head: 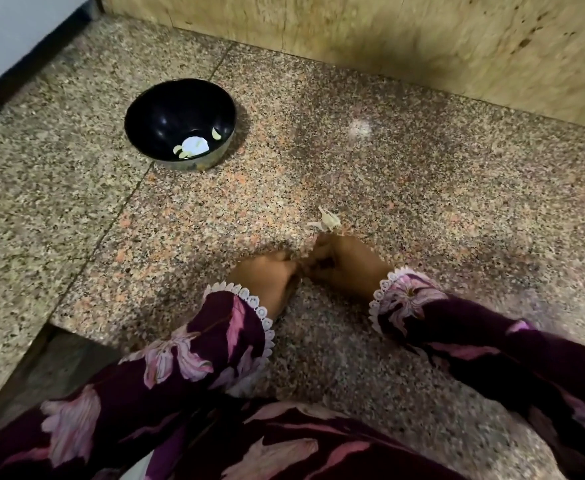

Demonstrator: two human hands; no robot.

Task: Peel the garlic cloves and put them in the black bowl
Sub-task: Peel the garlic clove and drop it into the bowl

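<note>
The black bowl (152, 109) stands on the granite counter at the upper left, with a few peeled garlic cloves (182, 152) lying in its bottom. My left hand (270, 277) and my right hand (344, 265) meet at the fingertips low over the counter in the middle. Both have curled fingers that pinch a small garlic clove between them, and the fingers hide most of it. Just beyond my right hand lies a pale scrap of garlic with loose skin (328, 220) on the counter.
The speckled granite counter (422, 188) ends at a yellowish stone wall (388, 39) behind. A white appliance (10, 36) stands at the far left corner. The counter's front edge steps down at the lower left (52, 341). Purple flowered sleeves cover both forearms.
</note>
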